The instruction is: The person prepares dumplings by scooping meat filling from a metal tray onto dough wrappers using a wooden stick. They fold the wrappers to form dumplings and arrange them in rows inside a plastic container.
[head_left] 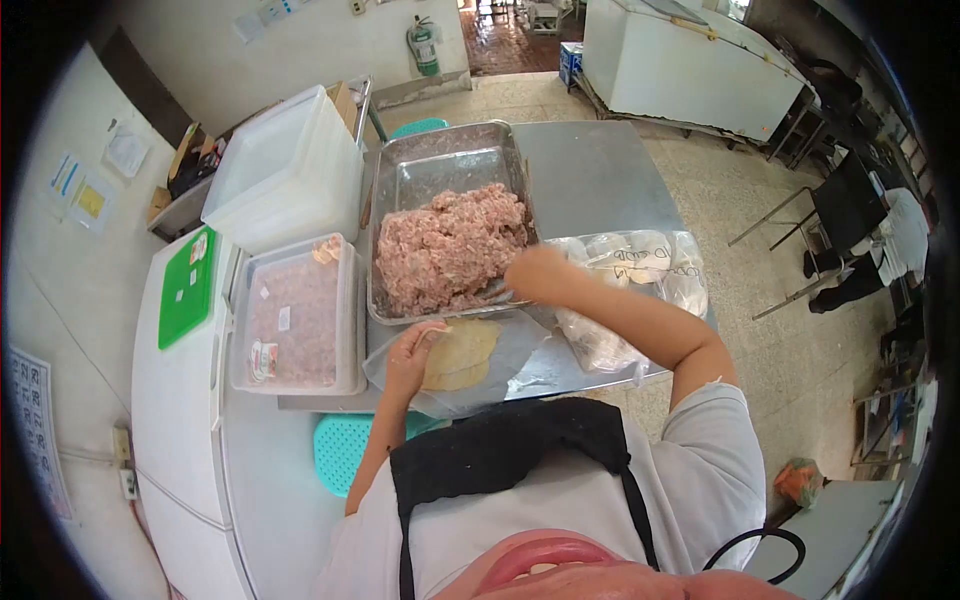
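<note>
Room: a tiled floor and a white freezer (690, 65) were seen far behind a metal table (600, 170).
Tray: a metal tray (440, 150) was set in the middle of the table. Pink minced meat (450, 250) was heaped at its near end, likely so that it could be reached with ease.
Wrappers: thin round wrappers (465, 350) were stacked on a clear plastic sheet (505, 378) just near of the tray, likely to be kept off the bare table.
Left hand: the left hand (408, 355) was laid on the left edge of the wrappers with its fingers loosely bent. Whether the top one was pinched could not be told.
Right hand: the right hand (535, 272) was curled shut at the near right edge of the tray, touching the meat. What was held inside could not be told.
Right side: clear bags (640, 260) of more wrappers were kept just past the right arm.
Left side: a lidded box (295, 315) of meat was parked beside the tray, with white tubs (285, 170) stacked farther back.
</note>
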